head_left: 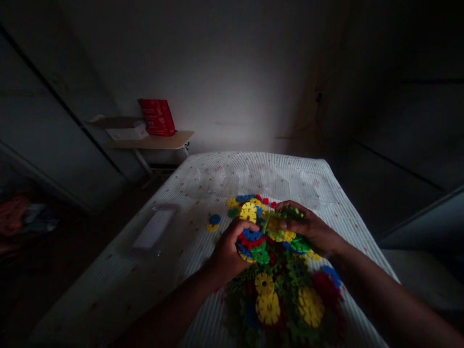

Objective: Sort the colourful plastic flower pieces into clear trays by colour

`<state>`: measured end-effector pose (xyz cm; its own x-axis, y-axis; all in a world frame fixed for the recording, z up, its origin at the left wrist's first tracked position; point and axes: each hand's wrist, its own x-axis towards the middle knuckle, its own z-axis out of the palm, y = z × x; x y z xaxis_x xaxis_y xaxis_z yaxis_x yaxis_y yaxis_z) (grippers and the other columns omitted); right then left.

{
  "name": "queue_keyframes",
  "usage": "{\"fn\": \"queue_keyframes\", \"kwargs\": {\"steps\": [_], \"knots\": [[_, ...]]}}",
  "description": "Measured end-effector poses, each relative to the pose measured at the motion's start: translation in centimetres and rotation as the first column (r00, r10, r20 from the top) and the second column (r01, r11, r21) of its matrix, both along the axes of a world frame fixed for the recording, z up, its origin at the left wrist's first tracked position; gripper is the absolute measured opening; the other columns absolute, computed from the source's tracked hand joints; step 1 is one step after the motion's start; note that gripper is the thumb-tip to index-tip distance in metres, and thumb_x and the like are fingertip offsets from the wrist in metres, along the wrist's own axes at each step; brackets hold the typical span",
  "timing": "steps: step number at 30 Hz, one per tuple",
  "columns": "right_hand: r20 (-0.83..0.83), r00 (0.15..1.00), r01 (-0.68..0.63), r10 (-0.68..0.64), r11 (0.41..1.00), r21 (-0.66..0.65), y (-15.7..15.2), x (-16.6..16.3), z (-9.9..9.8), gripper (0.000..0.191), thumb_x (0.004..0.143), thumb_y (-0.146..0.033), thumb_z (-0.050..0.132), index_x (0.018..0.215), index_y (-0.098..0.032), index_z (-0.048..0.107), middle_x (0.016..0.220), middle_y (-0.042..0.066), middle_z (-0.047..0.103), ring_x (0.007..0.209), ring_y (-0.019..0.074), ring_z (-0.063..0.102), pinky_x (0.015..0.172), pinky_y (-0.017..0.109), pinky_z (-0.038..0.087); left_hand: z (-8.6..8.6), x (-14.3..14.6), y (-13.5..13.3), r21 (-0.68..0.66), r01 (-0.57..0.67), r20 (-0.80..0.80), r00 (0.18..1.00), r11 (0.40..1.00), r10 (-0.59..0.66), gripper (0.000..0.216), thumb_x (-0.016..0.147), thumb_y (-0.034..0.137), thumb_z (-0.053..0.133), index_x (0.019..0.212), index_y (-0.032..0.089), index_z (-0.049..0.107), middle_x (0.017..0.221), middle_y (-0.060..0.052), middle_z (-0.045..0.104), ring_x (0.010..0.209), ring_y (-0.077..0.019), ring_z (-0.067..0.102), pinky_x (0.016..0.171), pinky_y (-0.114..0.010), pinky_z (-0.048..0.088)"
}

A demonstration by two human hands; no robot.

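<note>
My left hand (232, 246) is closed around a cluster of notched plastic building discs (253, 235) in blue, red, green and yellow. Fingers bent, my right hand (311, 227) grips a yellow notched disc (277, 231) with green lattice-like pieces around it. Where the two hands meet, the held pieces touch or overlap; I cannot tell whether they are joined. Below them spreads a pile of green pieces with yellow discs (268, 308) on it. A blue disc (214, 219) lies left of my left hand, overlapping a yellow one.
The table (145, 285) has a striped, dotted white cloth. Clear plastic trays (232, 182) lie along its far side, and a clear plastic case (154, 229) with a white insert is at left. Behind stands a small side table (159, 140) with a red bag (157, 117) and a box (125, 129).
</note>
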<state>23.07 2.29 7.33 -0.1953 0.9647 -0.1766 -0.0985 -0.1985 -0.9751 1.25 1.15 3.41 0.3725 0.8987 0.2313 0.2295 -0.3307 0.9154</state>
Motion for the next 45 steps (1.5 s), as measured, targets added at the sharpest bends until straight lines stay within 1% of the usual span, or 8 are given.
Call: {"fn": "queue_keyframes", "kwargs": {"steps": [9,15,20,23,31,35,41,45], "knots": [[0.032,0.990,0.134,-0.136,0.990,0.047,-0.7,1.1,-1.8,0.040,0.055,-0.019,0.074,0.090,-0.022,0.054,0.074,-0.005,0.057,0.061,0.0094,0.050,0.056,0.023,0.040,-2.4,0.6,-3.2,0.258,0.200,-0.303,0.946,0.945,-0.118,0.040,0.070,0.017,0.065,0.108,0.025,0.055,0.123,-0.008,0.048,0.109,-0.0215,0.051,0.087,-0.032,0.048],[0.243,0.944,0.178,-0.226,0.963,0.205,-1.6,0.8,-1.7,0.036,0.058,-0.019,0.067,0.091,-0.022,0.053,0.069,-0.006,0.053,0.057,0.0089,0.046,0.052,0.022,0.041,-2.5,-0.3,-4.0,0.458,0.406,-0.474,0.864,0.791,-0.168,0.044,0.077,0.026,0.059,0.120,0.024,0.048,0.135,-0.011,0.041,0.117,-0.0250,0.048,0.093,-0.036,0.046],[0.378,0.862,0.179,-0.337,0.901,0.396,-2.3,0.8,-2.4,0.026,0.068,-0.025,0.060,0.094,-0.021,0.054,0.082,0.000,0.061,0.068,0.0129,0.054,0.059,0.025,0.047,-1.8,-0.9,-3.7,0.458,0.509,-0.500,0.825,0.729,-0.262,0.064,0.068,0.050,0.065,0.124,0.022,0.046,0.141,-0.013,0.035,0.123,-0.0320,0.042,0.097,-0.041,0.044],[0.431,0.812,0.159,-0.393,0.860,0.486,-2.8,1.1,-3.2,0.024,0.075,-0.026,0.056,0.099,-0.021,0.055,0.093,0.003,0.063,0.078,0.0157,0.059,0.065,0.027,0.049,-1.9,-1.1,-3.7,0.476,0.529,-0.512,0.816,0.703,-0.268,0.066,0.069,0.049,0.064,0.126,0.024,0.044,0.143,-0.012,0.033,0.122,-0.0313,0.043,0.097,-0.042,0.043],[0.565,0.694,-0.139,-0.446,0.687,0.713,-5.1,2.1,-4.9,0.025,0.086,-0.023,0.047,0.111,-0.024,0.050,0.104,0.006,0.060,0.095,0.0169,0.060,0.078,0.028,0.051,-2.4,-1.8,-4.1,0.485,0.518,-0.564,0.801,0.705,-0.200,0.066,0.068,0.053,0.062,0.126,0.028,0.045,0.138,-0.009,0.040,0.118,-0.0322,0.042,0.097,-0.047,0.038],[0.691,0.626,-0.342,-0.362,0.669,0.660,-6.8,2.8,-5.5,0.044,0.083,-0.030,0.053,0.125,-0.022,0.044,0.120,0.011,0.056,0.110,0.0231,0.054,0.088,0.034,0.049,-2.9,-2.7,-4.3,0.477,0.527,-0.592,0.784,0.703,-0.186,0.072,0.067,0.061,0.060,0.130,0.031,0.042,0.141,-0.007,0.037,0.125,-0.0356,0.034,0.100,-0.054,0.032],[0.814,0.419,-0.563,-0.402,0.589,0.580,-10.4,4.3,-6.9,0.103,0.064,-0.072,0.056,0.145,-0.018,0.021,0.150,0.017,0.021,0.134,0.0396,0.023,0.104,0.059,0.025,-4.2,-3.3,-5.6,0.458,0.523,-0.618,0.769,0.719,-0.165,0.095,0.055,0.080,0.055,0.136,0.033,0.034,0.149,-0.008,0.025,0.132,-0.0402,0.023,0.106,-0.060,0.021],[0.825,0.354,-0.613,-0.441,0.556,0.561,-12.6,4.5,-8.7,0.096,0.067,-0.069,0.057,0.145,-0.024,0.024,0.151,0.012,0.023,0.134,0.0388,0.023,0.103,0.058,0.028,-5.3,-2.8,-6.8,0.490,0.501,-0.631,0.769,0.714,-0.107,0.093,0.056,0.080,0.053,0.136,0.036,0.034,0.151,-0.006,0.020,0.134,-0.0395,0.020,0.107,-0.060,0.020]]}}
